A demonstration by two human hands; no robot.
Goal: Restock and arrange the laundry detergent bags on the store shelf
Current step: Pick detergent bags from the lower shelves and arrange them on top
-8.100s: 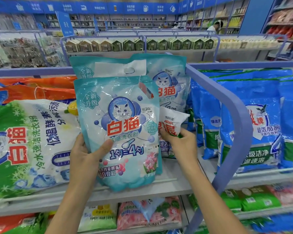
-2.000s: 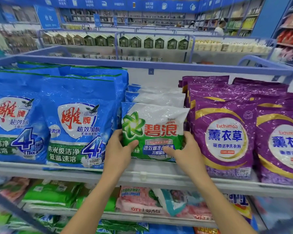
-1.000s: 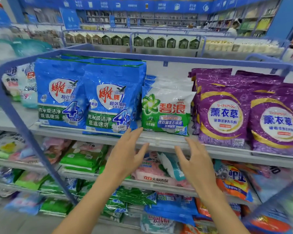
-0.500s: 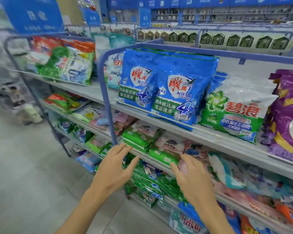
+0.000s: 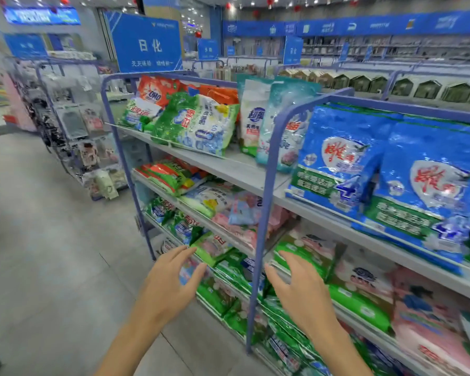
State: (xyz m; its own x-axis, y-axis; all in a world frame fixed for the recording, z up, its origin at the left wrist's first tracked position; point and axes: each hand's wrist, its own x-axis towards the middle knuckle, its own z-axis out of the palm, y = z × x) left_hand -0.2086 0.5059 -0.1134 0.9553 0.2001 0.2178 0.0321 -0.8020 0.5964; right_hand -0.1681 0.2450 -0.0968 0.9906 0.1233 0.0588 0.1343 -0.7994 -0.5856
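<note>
- Store aisle: grey tiled floor (image 5: 52, 253), a blue sign (image 5: 147, 44) overhead, and shelving on blue posts running off to the right.
- Both hands are empty. The left hand (image 5: 171, 283) and right hand (image 5: 301, 291) have spread, loose fingers. They hang in the air before the lower shelves, one on either side of a post (image 5: 263, 213), touching nothing.
- The detergent bags are all on the shelves. Blue bags (image 5: 342, 158) stand upright on the top shelf (image 5: 228, 169) right of the post. A green bag (image 5: 196, 123) leans at a slant on the left, and a teal pouch (image 5: 285, 126) stands just beside the post.
- The green bag's lower edge sits at the shelf lip, so a careless nudge could slide it off.
- The teal pouch is tall and slim, with a bare gap beside it, so a bump would likely topple it.
- The post stands between the hands, so a reach across it could knock a wrist or snag a bag.
- The lower bags (image 5: 356, 305) lie piled flat and loose, so pulling one may drag its neighbours out.
- The top shelf is pale grey, with a low front rail and a bare stretch between the green bag and the pouch.
- A wire rack (image 5: 73, 118) of small goods stands at the aisle's far left, with more shelving behind it.
</note>
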